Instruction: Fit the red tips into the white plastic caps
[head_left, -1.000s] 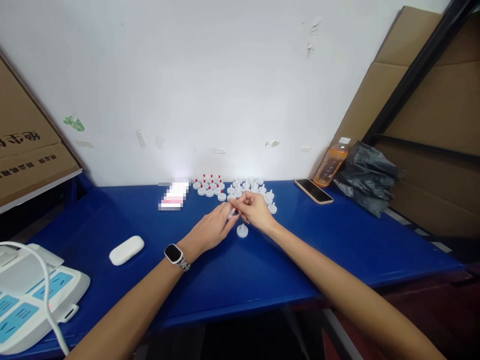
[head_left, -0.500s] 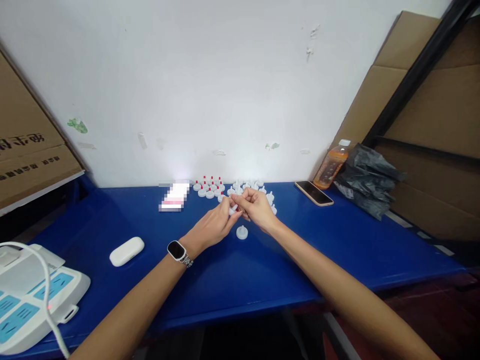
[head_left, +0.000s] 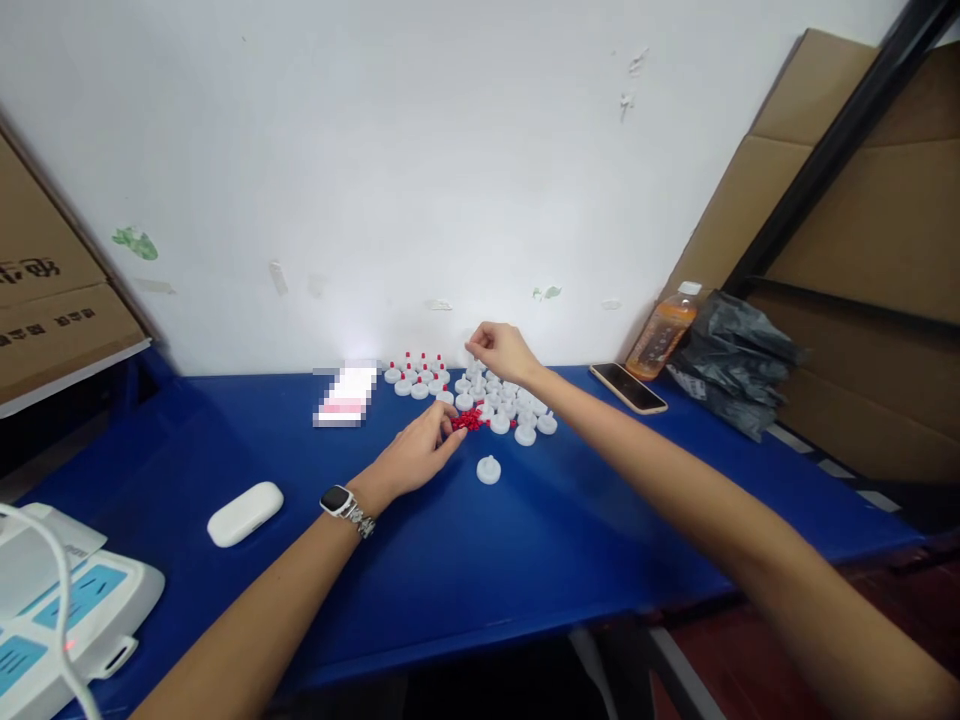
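Observation:
My left hand (head_left: 416, 452), a smartwatch on its wrist, lies on the blue table (head_left: 525, 540) with its fingertips touching a small pile of red tips (head_left: 468, 420). Whether it pinches one is hidden. My right hand (head_left: 501, 351) is raised near the wall, its fingers pinched together on what looks like a small white cap. Below it lies a cluster of plain white caps (head_left: 504, 402). To the left, white caps fitted with red tips (head_left: 417, 377) stand in a group. A single white cap (head_left: 488, 468) sits apart, nearer to me.
A phone (head_left: 628, 386), an orange drink bottle (head_left: 661, 328) and a black plastic bag (head_left: 731, 355) lie at the right. At the left are a white case (head_left: 245, 513), a white and blue device (head_left: 67, 610) and cardboard boxes (head_left: 45, 320). A blurred card (head_left: 343, 397) lies by the wall.
My hands, joined over a cap before, have parted. The right hand rose toward the wall. The left hand dropped to the red pile, which is uncovered now.

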